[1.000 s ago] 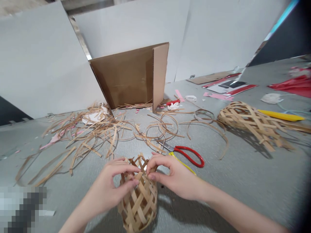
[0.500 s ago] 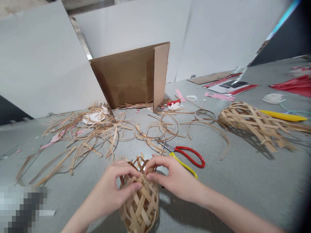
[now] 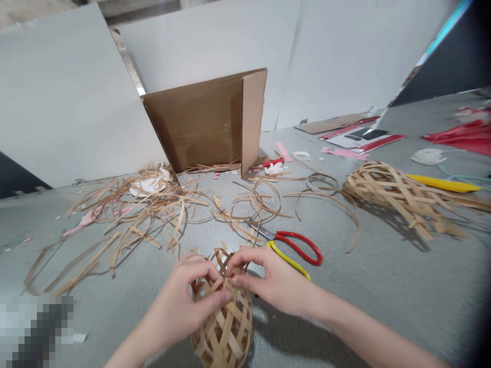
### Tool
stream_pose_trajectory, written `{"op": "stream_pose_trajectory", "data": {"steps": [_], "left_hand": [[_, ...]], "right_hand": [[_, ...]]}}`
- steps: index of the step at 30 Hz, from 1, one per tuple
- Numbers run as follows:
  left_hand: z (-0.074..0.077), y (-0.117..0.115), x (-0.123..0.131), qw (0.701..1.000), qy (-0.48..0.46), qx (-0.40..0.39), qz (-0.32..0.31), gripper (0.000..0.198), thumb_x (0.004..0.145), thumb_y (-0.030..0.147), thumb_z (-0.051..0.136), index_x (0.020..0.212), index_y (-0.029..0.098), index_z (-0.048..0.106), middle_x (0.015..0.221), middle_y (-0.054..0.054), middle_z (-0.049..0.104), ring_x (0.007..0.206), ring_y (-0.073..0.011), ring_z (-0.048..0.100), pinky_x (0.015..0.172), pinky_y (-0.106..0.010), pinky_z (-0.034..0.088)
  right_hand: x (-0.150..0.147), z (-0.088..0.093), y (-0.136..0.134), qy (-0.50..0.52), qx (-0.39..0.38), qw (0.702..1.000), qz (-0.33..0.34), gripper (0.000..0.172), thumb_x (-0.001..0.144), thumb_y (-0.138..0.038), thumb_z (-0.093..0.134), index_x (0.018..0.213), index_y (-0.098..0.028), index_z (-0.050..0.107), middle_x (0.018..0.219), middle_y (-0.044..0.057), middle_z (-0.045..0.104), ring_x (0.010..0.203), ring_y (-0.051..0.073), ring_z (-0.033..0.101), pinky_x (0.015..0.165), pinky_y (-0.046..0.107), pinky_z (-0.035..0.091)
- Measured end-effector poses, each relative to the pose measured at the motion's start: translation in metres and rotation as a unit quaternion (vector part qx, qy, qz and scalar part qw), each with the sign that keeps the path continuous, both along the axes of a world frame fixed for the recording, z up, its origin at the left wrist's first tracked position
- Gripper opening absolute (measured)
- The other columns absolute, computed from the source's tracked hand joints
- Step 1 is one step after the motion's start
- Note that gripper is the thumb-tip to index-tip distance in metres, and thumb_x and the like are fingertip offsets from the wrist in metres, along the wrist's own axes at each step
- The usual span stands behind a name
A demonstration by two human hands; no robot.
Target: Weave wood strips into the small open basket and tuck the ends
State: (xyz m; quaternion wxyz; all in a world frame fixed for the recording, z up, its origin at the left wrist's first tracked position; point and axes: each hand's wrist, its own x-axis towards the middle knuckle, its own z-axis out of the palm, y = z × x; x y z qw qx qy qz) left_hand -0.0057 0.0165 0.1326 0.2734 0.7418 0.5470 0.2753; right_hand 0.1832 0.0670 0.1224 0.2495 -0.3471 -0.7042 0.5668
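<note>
A small woven bamboo basket [image 3: 224,332] with an open lattice stands at the front centre, strip ends sticking up round its rim. My left hand [image 3: 192,291] lies against its left side, thumb and fingers pinching a bamboo strip near the rim. From the right, my right hand [image 3: 268,278] pinches the weave at the rim beside the left fingertips. The exact strip between the right fingers is partly hidden. Just beyond my right hand rest scissors [image 3: 295,245] with one red and one yellow handle, their blades pointing left.
Loose bamboo strips [image 3: 153,209] lie tangled at the left and middle. A folded cardboard sheet [image 3: 199,128] stands behind them. On the right are another woven bamboo piece [image 3: 387,191], a yellow tool [image 3: 445,182], white string [image 3: 427,156] and red material [image 3: 464,137].
My left fingers have shifted slightly right and closed on a strip near the rim. The basket has turned or tilted a little. My right hand stays at the rim.
</note>
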Motion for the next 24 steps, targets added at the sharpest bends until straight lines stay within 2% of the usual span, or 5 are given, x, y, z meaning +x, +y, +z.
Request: {"op": "stream_pose_trajectory", "data": {"steps": [5, 11, 19, 22, 24], "left_hand": [[-0.003, -0.001, 0.007, 0.998, -0.023, 0.051, 0.004, 0.025, 0.083, 0.034, 0.067, 0.062, 0.020, 0.062, 0.062, 0.001, 0.063, 0.067, -0.0153, 0.057, 0.065, -0.027, 0.042], [-0.006, 0.000, 0.006, 0.997, -0.067, 0.036, -0.013, 0.020, 0.085, 0.027, 0.065, 0.066, 0.020, 0.064, 0.067, 0.000, 0.067, 0.072, -0.0161, 0.060, 0.068, -0.029, 0.044], [-0.006, 0.002, 0.001, 0.997, -0.077, 0.028, -0.005, 0.026, 0.087, 0.035, 0.064, 0.065, 0.020, 0.065, 0.065, -0.001, 0.065, 0.069, -0.0162, 0.058, 0.066, -0.029, 0.044], [-0.005, 0.002, 0.000, 0.997, -0.071, 0.021, 0.008, 0.027, 0.086, 0.035, 0.064, 0.064, 0.020, 0.065, 0.063, 0.000, 0.064, 0.066, -0.0148, 0.056, 0.065, -0.028, 0.043], [-0.006, 0.002, -0.001, 0.997, -0.075, 0.013, 0.009, 0.027, 0.086, 0.037, 0.064, 0.064, 0.020, 0.065, 0.063, 0.000, 0.063, 0.066, -0.0146, 0.055, 0.067, -0.029, 0.045]], "right_hand": [[0.002, 0.000, -0.005, -0.026, 0.027, 0.999, -0.013, 0.012, 0.078, -0.010, 0.061, 0.079, -0.019, 0.069, 0.085, 0.002, 0.071, 0.088, 0.020, 0.063, 0.085, 0.034, 0.045], [0.004, -0.001, -0.006, 0.008, 0.021, 1.000, 0.002, 0.014, 0.079, -0.008, 0.061, 0.079, -0.020, 0.069, 0.083, 0.000, 0.072, 0.083, 0.017, 0.063, 0.081, 0.030, 0.047], [0.003, -0.005, -0.006, 0.046, 0.062, 0.997, -0.005, 0.017, 0.079, -0.008, 0.061, 0.084, -0.021, 0.070, 0.086, 0.000, 0.072, 0.081, 0.016, 0.062, 0.080, 0.030, 0.048], [0.002, -0.009, -0.005, 0.046, 0.078, 0.996, -0.010, 0.011, 0.080, -0.012, 0.066, 0.080, -0.022, 0.071, 0.081, -0.002, 0.071, 0.078, 0.015, 0.062, 0.096, 0.038, 0.044], [0.002, -0.010, -0.005, 0.041, 0.081, 0.996, -0.006, 0.008, 0.080, -0.015, 0.070, 0.077, -0.022, 0.071, 0.077, -0.004, 0.070, 0.076, 0.014, 0.063, 0.111, 0.047, 0.030]]}}
